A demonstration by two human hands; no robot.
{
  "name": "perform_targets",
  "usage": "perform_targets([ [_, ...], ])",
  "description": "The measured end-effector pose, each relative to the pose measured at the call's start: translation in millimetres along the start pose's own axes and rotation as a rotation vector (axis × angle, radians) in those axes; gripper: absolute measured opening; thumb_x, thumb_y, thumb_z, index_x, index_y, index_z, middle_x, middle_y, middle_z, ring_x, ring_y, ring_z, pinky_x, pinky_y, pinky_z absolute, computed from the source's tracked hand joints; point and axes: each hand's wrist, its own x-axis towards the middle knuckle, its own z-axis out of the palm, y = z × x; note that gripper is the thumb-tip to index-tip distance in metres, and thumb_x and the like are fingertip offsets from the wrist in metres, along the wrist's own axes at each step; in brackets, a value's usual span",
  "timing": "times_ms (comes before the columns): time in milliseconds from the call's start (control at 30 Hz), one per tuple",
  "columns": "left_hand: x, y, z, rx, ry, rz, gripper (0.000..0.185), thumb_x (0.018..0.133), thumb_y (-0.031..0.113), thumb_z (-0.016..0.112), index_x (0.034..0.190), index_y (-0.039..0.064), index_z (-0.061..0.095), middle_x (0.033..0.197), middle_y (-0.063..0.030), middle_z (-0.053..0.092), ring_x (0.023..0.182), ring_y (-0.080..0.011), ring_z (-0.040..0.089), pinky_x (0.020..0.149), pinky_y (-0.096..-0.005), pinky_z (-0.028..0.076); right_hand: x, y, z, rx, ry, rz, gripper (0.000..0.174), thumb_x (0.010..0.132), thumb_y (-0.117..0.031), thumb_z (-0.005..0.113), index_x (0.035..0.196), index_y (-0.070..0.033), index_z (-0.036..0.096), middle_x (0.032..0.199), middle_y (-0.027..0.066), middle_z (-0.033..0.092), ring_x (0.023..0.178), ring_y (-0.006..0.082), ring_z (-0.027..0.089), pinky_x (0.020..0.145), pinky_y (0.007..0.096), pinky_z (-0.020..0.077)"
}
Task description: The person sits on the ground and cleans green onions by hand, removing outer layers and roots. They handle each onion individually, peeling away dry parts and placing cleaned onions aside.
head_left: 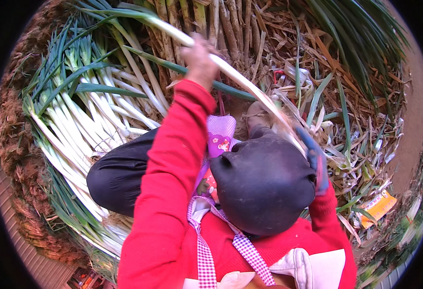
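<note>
My bare left hand [200,59] is closed around the upper white shank of a long green onion [242,81], which slants from the upper left down to the right. Its green leaves point to the upper left. My right hand [314,160], in a blue and pink glove, is beside the onion's lower end at my dark-covered knee. That end is blurred, and whether the glove grips it is hidden. Many peeled green onions [103,104] with white shanks lie in a pile to the left, leaves upward.
Unpeeled onion stalks [229,29] with dry brown skins lie ahead. Stripped husks and leaves [345,144] litter the ground at the right, with an orange packet [377,209] among them. Long green leaves [348,39] spread at the upper right.
</note>
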Motion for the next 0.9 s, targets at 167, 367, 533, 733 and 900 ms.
perform_targets([
  [167,49.8,40.3,-33.5,-0.033,-0.034,0.081,0.027,0.097,0.029,0.047,0.083,0.007,0.04,0.06,-0.0003,0.04,0.044,-0.0109,0.038,0.041,-0.0274,0.037,-31.8,3.1,-48.1,-0.413,0.44,0.533,0.042,0.095,-0.033,0.047,0.115,0.001,0.058,0.083,0.0051,0.06,0.078,0.018,0.058,0.072,0.0323,0.0476],
  [367,28.9,34.5,-33.3,-0.052,-0.107,0.131,0.028,0.097,0.032,0.046,0.086,0.006,0.041,0.061,-0.001,0.042,0.045,-0.0126,0.041,0.041,-0.0286,0.038,76.2,15.5,-24.3,-0.78,-0.051,-0.265,0.047,0.087,-0.024,0.06,0.129,-0.007,0.05,0.122,0.0183,0.055,0.113,0.0308,0.054,0.096,0.0367,0.0417],
  [533,34.8,69.6,-24.1,-0.129,-0.177,0.164,0.028,0.097,0.032,0.046,0.082,0.008,0.042,0.061,-0.0001,0.042,0.046,-0.0119,0.042,0.041,-0.0271,0.037,141.1,16.1,60.1,0.127,-0.385,0.169,0.051,0.091,-0.022,0.06,0.135,-0.002,0.043,0.103,0.001,0.056,0.082,0.0071,0.05,0.073,0.0216,0.0441],
  [733,73.8,115.1,-46.2,-0.063,-0.146,0.22,0.028,0.096,0.031,0.049,0.081,0.008,0.041,0.061,0.001,0.041,0.046,-0.0096,0.04,0.039,-0.0245,0.036,128.1,7.9,54.1,0.582,-0.276,0.14,0.057,0.093,-0.035,0.053,0.135,0.001,0.04,0.068,-0.0083,0.049,0.049,-0.0004,0.032,0.044,0.0145,0.0229],
  [900,158.8,223.6,-142.9,0.198,-0.029,0.381,0.03,0.096,0.036,0.048,0.077,0.013,0.042,0.059,0.0029,0.04,0.048,-0.009,0.039,0.041,-0.0234,0.034,96.7,1.5,-20.6,0.545,-0.039,0.141,0.05,0.097,-0.03,0.047,0.134,0.003,0.04,0.068,-0.0062,0.05,0.053,0.0002,0.041,0.046,0.0124,0.0295],
])
